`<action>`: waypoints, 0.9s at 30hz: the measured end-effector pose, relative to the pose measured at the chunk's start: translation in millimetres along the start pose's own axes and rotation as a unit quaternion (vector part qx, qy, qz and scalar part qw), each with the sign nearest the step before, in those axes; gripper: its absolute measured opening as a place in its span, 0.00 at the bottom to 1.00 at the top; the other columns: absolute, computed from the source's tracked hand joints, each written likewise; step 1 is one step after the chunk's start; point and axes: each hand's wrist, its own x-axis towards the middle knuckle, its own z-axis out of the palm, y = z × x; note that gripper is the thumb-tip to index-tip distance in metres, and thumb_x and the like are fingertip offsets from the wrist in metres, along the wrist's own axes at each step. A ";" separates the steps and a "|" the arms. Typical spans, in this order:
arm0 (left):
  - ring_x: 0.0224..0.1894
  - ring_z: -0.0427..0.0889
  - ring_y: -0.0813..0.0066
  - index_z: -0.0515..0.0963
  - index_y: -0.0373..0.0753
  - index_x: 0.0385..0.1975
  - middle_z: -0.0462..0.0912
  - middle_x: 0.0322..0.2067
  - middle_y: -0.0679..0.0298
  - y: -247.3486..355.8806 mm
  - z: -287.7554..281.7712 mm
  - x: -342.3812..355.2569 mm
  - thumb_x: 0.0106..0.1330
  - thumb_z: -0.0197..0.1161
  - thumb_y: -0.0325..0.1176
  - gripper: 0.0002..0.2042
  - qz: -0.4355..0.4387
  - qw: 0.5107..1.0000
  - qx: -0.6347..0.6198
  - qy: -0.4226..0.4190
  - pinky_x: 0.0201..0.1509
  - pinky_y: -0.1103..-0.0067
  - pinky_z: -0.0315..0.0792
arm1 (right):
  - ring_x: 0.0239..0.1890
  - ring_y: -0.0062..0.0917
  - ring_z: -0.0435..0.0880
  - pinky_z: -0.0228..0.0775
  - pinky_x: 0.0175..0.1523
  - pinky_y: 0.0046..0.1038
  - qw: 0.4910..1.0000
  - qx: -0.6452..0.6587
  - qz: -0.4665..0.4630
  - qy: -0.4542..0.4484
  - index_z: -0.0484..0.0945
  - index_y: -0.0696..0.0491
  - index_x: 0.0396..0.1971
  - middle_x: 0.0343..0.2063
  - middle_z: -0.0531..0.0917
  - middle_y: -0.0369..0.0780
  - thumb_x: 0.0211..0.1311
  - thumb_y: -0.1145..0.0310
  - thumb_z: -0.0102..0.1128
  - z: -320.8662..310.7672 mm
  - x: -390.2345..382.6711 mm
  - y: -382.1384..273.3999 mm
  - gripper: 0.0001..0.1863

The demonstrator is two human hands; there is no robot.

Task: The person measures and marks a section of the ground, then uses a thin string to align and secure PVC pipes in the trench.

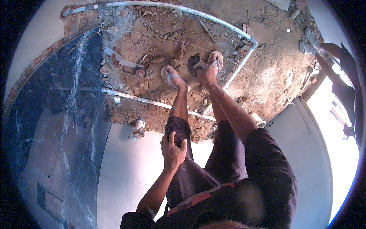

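My right hand [206,74] reaches down beside my right foot. Its fingers are closed on a dark, rough-edged chunk [194,63], whose exact kind I cannot make out. The chunk is just above the broken ground, between my two sandalled feet. My left hand [174,151] rests on my left knee with the fingers apart and nothing in it. A thin string [171,38] runs taut over the rubble, past my right foot.
White pipes [187,10] frame the dug-up soil [267,76]. Metal strips [114,54] and a small round tool [140,71] lie left of my feet. Dark veined slabs [49,91] cover the left side. Another person's shoes [307,46] are at the far right.
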 end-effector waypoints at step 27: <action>0.47 0.69 0.49 0.69 0.37 0.48 0.68 0.45 0.47 9.0 18.1 7.6 0.55 0.62 0.44 0.24 -0.042 0.999 -0.020 0.019 0.49 0.62 0.67 | 0.35 0.50 0.79 0.70 0.39 0.45 0.924 -0.326 -0.070 0.186 0.76 0.58 0.36 0.30 0.80 0.53 0.57 0.48 0.52 -120.7 153.1 -61.6 0.24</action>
